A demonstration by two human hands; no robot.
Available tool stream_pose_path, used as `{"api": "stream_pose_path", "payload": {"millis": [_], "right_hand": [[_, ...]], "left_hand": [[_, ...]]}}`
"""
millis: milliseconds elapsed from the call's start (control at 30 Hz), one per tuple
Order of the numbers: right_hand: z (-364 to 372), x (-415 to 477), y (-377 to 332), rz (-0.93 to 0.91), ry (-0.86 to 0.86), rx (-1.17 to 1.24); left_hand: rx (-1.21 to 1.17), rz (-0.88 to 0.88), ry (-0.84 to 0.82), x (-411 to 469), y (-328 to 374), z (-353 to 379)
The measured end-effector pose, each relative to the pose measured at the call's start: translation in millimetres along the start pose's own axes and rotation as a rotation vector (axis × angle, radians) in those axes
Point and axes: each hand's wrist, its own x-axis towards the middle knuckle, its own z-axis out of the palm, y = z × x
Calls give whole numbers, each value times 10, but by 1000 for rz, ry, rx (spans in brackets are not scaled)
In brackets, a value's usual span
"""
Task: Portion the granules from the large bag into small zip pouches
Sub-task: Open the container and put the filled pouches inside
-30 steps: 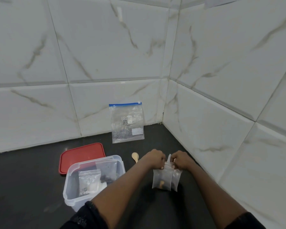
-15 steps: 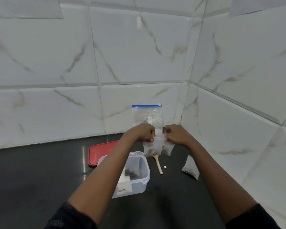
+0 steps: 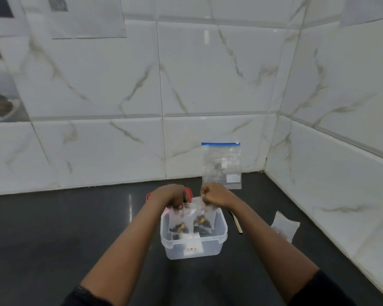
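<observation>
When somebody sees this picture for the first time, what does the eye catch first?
In the middle, the left hand holds one pouch and the right hand holds another pouch, both with dark bits inside, over the clear tub. Behind them, the large bag with a blue strip on top leans on the tiled wall. A spare pouch lies by the right wall.

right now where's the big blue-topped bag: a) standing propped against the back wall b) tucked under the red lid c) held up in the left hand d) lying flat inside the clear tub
a: the large bag stands upright against the tiled wall, behind and apart from the clear container.
</observation>
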Motion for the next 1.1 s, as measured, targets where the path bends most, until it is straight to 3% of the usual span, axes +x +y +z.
{"api": "stream_pose_path", "payload": {"millis": [267,500,700,1100], "right_hand": [[357,30,102,101,-284,-267],[469,56,114,0,-39,-437],[249,33,124,3,172,-339],[-209,-181,1234,357,541,26]], "left_hand": [[107,-35,-61,166,-25,489],[111,-142,128,324,-32,597],[25,-62,360,430,304,363],[-482,178,368,884,1513,453]]}}
